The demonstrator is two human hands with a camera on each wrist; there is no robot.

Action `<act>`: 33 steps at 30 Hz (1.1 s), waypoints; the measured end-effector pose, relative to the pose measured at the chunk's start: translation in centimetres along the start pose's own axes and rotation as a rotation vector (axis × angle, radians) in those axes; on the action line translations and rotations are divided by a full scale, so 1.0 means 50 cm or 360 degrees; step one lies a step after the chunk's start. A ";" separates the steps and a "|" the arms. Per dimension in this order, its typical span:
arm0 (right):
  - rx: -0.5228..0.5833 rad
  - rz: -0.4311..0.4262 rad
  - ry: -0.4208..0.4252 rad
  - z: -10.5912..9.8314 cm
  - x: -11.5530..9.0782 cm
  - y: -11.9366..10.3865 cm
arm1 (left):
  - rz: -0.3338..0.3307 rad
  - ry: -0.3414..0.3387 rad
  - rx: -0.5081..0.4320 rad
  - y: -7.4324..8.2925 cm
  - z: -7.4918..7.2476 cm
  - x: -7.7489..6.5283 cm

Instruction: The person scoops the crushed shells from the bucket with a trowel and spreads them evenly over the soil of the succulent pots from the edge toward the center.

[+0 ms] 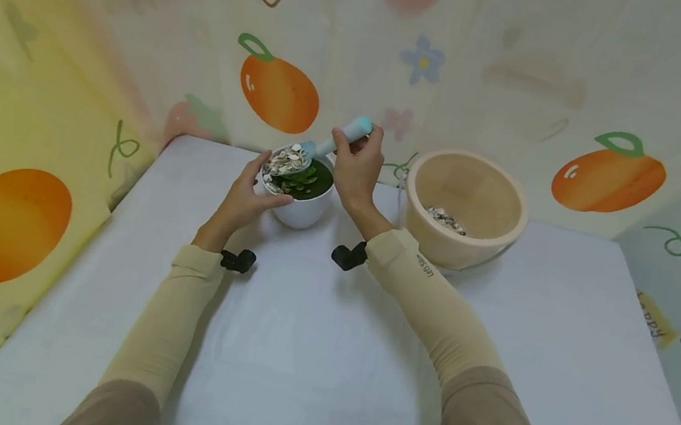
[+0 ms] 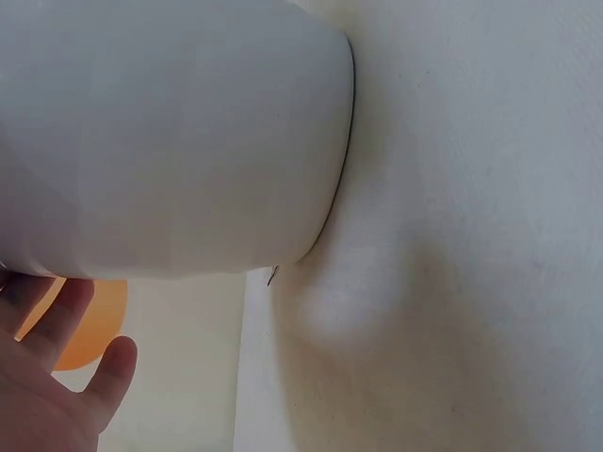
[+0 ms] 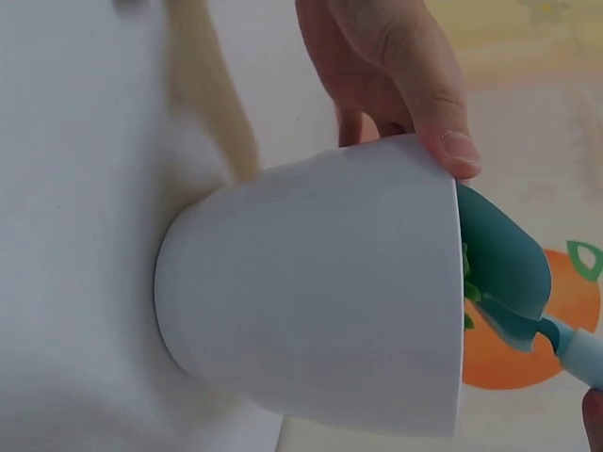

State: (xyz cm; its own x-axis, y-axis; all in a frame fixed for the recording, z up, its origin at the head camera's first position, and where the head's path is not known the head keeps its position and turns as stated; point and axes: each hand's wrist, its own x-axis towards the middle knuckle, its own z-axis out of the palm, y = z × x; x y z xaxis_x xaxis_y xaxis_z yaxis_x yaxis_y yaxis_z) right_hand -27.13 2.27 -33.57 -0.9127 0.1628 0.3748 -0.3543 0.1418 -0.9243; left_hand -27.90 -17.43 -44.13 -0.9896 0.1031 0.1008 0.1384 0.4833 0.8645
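Note:
A white flower pot (image 1: 301,217) stands on the table with a green leafy plant (image 1: 301,181) inside. My left hand (image 1: 240,201) holds this pot at the rim, thumb on the near side and fingers round the far left. In my right hand (image 1: 357,170) is the pale blue handle of a small trowel (image 3: 513,268), gripped above the pot's right side. The trowel's teal blade slants down over the pot opening, and pale stone-like chips (image 1: 288,161) lie on it above the leaves. In the left wrist view the pot wall (image 2: 188,141) hides most of the left hand.
A large beige tub (image 1: 506,224) stands right of the pot, beside my right forearm, with more pale chips (image 1: 446,220) at its bottom. A white cloth covers the table (image 1: 291,353). Close behind hangs a curtain (image 1: 367,46) printed with oranges.

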 end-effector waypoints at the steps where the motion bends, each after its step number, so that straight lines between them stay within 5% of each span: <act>1: 0.0002 -0.0012 0.0003 -0.001 0.001 0.000 | 0.0004 0.0004 -0.0004 0.000 0.001 0.000; 11: -0.0027 -0.0092 0.0049 -0.001 -0.011 0.005 | -0.0051 0.0073 0.0038 0.000 0.015 -0.008; 17: 0.0033 -0.0067 -0.0038 -0.003 -0.005 -0.003 | -0.0034 0.0158 0.0160 0.012 0.016 -0.008; 24: 0.0044 -0.0008 -0.0123 -0.010 0.003 0.000 | 0.0052 0.0035 0.0167 0.011 0.001 0.007; 33: 0.0029 0.0000 -0.0207 -0.012 0.002 -0.003 | -0.0007 -0.0100 0.0103 0.005 -0.013 0.021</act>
State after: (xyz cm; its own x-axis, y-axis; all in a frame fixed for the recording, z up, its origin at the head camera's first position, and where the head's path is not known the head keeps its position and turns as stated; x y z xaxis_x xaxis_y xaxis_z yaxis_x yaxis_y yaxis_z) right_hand -27.05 2.85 -33.36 -0.9310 0.0347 0.3634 -0.3568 0.1240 -0.9259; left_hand -28.95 -17.76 -43.46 -0.9860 0.1542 0.0640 0.1382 0.5386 0.8312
